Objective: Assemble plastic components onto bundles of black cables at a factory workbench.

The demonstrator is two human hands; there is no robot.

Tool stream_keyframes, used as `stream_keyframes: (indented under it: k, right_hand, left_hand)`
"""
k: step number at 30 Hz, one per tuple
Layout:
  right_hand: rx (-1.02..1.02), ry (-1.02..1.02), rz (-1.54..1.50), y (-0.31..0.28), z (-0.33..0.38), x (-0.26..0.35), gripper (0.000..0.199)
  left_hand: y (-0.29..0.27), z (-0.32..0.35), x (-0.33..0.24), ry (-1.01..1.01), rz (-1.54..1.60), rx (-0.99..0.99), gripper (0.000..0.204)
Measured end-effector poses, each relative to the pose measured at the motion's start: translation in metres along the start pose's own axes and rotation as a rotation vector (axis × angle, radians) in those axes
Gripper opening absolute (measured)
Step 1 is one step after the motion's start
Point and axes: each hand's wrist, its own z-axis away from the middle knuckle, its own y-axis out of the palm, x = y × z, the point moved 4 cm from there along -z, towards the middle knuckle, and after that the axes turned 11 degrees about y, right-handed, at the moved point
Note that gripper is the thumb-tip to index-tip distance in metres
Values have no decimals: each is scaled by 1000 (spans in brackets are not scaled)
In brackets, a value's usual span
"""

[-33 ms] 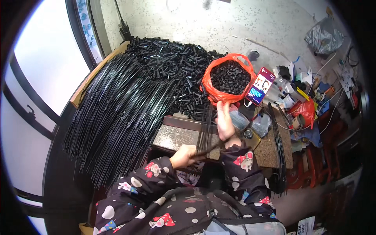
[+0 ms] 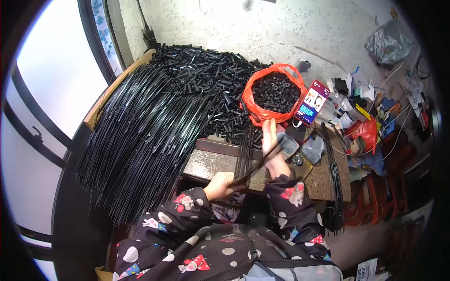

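Note:
My left hand is closed around a thin black rod, which slants up to the right and is smeared by motion. Its upper part crosses in front of my right hand. That hand is held upright with its fingers stretched out flat, just below a red plastic bag full of small black rings. Between my hands several thin black rods lie over the table edge. Whether the slanting rod touches my right palm is unclear.
A large heap of long black rods hangs over the table's left side. Behind it lie short black tubes. A lit phone leans beside the bag. More black rods cross the right table edge. Clutter and cables fill the far right.
The black rod in my left hand has swung upward and now crosses in front of my right hand. My right hand has shifted slightly.

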Motion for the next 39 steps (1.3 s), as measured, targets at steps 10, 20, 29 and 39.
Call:
stream_keyframes:
  k: [10, 20, 29, 39]
  right_hand:
    - [570, -87, 111, 14, 103, -8, 105]
    - [230, 333, -97, -3, -15, -72, 55]
    - [-354, 163, 85, -38, -2, -65, 35]
    - [419, -88, 145, 29, 36, -34, 68]
  left_hand:
    - [-14, -9, -14, 24, -549, 272, 102]
    - [1, 3, -4, 671, -396, 551, 23]
    - [5, -4, 2, 589, -336, 513, 29]
    - [-7, -13, 10, 380, -15, 291, 50]
